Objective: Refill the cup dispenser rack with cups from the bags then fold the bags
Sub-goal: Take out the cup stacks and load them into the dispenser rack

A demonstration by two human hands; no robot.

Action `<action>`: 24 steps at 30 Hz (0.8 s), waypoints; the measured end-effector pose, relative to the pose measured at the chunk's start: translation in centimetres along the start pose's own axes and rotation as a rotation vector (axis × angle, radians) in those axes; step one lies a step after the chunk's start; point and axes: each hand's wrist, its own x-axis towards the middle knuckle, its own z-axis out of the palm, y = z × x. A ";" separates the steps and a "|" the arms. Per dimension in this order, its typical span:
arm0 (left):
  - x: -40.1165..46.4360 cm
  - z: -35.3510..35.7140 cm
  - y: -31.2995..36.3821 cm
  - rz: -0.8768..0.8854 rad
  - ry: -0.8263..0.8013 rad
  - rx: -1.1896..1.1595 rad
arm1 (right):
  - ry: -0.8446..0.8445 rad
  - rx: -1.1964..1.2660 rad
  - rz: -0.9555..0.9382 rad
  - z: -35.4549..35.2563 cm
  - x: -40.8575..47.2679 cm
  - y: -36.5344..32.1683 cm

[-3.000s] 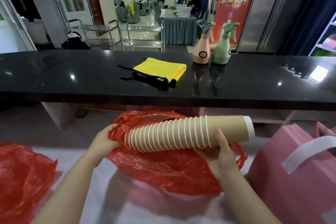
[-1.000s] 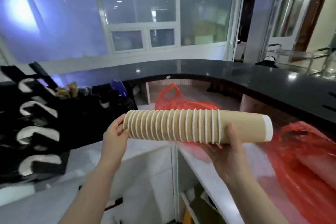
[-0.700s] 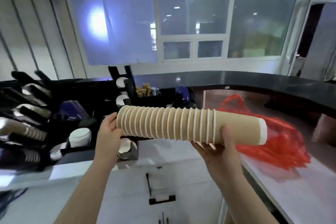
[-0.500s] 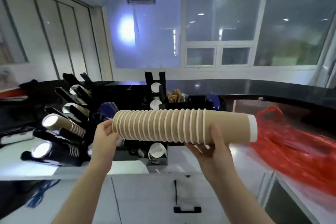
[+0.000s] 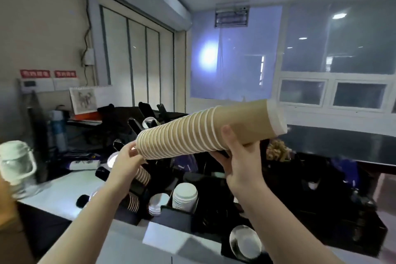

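1. Both hands hold the stack of paper cups point(image 5: 205, 133): the left hand point(image 5: 126, 159) cups its narrow end, and the right hand point(image 5: 240, 156) grips under the middle, probably steadying the tilted stack for loading.
2. The black dispenser rack point(image 5: 150, 180) sits just below the hands; its slots are dark, blurred, and partly hidden.
3. No bags show.

We raise both forearms; our left hand point(image 5: 126, 162) cups a cup stack's point(image 5: 201, 133) low end, right hand point(image 5: 240, 156) fingers curled beneath its middle.
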 end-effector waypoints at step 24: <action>29.8 -7.6 -1.9 -0.012 -0.186 0.245 | -0.160 -0.727 -0.440 20.1 20.3 9.6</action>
